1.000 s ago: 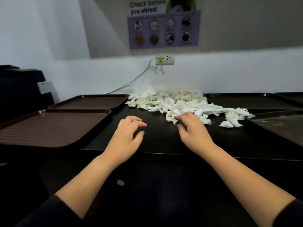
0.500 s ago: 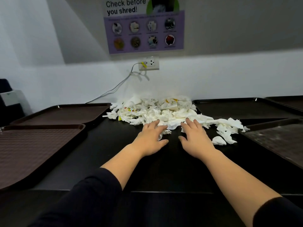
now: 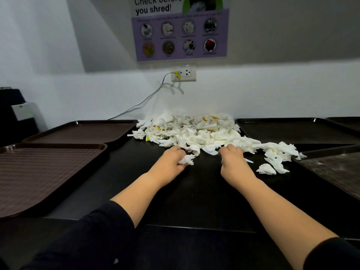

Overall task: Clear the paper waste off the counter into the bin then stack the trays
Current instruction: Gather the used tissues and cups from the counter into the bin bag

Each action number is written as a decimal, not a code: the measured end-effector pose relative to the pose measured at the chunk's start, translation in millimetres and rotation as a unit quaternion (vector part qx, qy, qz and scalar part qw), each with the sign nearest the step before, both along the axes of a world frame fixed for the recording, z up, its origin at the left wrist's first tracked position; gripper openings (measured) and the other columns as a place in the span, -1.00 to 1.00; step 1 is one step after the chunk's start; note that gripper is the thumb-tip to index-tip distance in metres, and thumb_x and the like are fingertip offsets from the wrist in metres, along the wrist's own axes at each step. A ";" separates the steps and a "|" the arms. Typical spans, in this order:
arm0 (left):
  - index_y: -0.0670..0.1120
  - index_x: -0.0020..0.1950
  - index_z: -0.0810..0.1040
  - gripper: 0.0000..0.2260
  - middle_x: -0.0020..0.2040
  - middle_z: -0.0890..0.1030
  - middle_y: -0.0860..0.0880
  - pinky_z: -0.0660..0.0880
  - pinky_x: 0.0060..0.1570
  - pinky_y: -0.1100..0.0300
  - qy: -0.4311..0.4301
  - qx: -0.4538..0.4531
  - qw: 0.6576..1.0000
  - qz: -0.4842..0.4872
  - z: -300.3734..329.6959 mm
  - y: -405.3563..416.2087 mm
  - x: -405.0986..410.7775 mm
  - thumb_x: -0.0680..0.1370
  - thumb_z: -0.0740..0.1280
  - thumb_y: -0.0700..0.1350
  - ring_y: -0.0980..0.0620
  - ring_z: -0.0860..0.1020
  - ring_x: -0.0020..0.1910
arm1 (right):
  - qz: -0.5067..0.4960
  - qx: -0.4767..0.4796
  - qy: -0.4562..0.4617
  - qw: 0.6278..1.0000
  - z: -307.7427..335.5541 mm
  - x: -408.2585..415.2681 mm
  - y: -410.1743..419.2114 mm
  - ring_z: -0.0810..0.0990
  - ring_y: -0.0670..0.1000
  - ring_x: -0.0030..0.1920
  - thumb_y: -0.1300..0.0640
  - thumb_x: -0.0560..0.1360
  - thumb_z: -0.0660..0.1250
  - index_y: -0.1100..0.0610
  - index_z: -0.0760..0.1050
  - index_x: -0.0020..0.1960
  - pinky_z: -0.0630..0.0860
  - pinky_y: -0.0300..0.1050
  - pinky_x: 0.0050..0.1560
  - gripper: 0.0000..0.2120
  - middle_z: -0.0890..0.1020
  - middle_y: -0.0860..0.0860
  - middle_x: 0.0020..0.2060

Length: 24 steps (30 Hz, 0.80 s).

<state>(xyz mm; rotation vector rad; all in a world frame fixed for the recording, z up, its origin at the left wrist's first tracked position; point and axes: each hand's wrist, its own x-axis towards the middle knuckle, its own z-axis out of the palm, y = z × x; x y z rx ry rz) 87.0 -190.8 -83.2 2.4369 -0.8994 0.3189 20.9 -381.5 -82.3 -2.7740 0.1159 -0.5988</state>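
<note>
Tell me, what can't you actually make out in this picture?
Head view only:
- Bin: nowhere in frame.
- Poster small print: blurred; top cut off.
- Left hand and right hand fingertips: buried in the paper pile.
- Right-side trays: cut by the edge.

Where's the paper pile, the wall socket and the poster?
paper pile (image 3: 202,133), head view, middle of the heap
socket (image 3: 186,73), head view, its white faceplate
poster (image 3: 179,34), head view, purple panel with round pictures

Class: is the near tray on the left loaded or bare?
Bare: the near left tray shows only its ribbed brown surface.
</note>
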 end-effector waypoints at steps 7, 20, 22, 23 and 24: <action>-0.23 -0.10 0.51 -0.84 -0.08 0.48 -0.09 0.26 -0.11 0.30 -0.043 -0.025 0.997 0.061 16.0 52.1 -27.9 0.55 0.31 -0.13 0.01 0.44 -0.04 | 0.039 0.025 -0.144 0.989 16.0 -20.6 32.4 0.31 0.14 0.13 0.40 0.51 0.12 0.26 0.41 0.24 0.25 -0.15 0.14 -0.68 0.43 0.15 0.13; -0.05 -0.11 0.59 -0.95 -0.18 0.56 0.03 0.39 -0.11 0.28 -0.081 -0.159 0.954 0.239 70.3 270.5 -167.3 0.52 0.35 -0.10 0.11 0.50 -0.15 | 0.361 0.245 -0.156 0.886 46.6 -75.7 296.2 0.41 0.02 0.24 0.31 0.52 0.19 0.17 0.46 0.24 0.28 -0.27 0.23 -0.69 0.49 0.04 0.16; 0.02 -0.12 0.58 -0.97 -0.22 0.57 0.09 0.41 -0.11 0.29 -0.051 -0.208 0.937 0.274 55.8 316.3 -192.1 0.52 0.36 -0.09 0.18 0.50 -0.21 | 0.403 0.274 -0.124 0.864 42.0 -94.9 338.4 0.42 -0.05 0.24 0.29 0.52 0.22 0.14 0.45 0.25 0.31 -0.27 0.25 -0.69 0.49 -0.01 0.18; 0.06 -0.13 0.57 -0.95 -0.24 0.57 0.10 0.43 -0.11 0.26 -0.043 -0.233 0.926 0.293 46.5 340.1 -204.1 0.51 0.36 -0.08 0.21 0.51 -0.24 | 0.423 0.280 -0.106 0.855 37.5 -104.0 358.3 0.42 -0.08 0.23 0.28 0.52 0.23 0.13 0.45 0.26 0.31 -0.33 0.24 -0.69 0.50 -0.02 0.19; 0.10 -0.15 0.56 -0.93 -0.26 0.57 0.11 0.45 -0.11 0.22 -0.039 -0.253 0.914 0.314 36.7 363.0 -215.9 0.50 0.37 -0.07 0.22 0.51 -0.27 | 0.445 0.286 -0.087 0.844 31.9 -112.2 377.3 0.41 -0.13 0.21 0.27 0.52 0.24 0.13 0.45 0.26 0.29 -0.43 0.19 -0.69 0.50 -0.03 0.19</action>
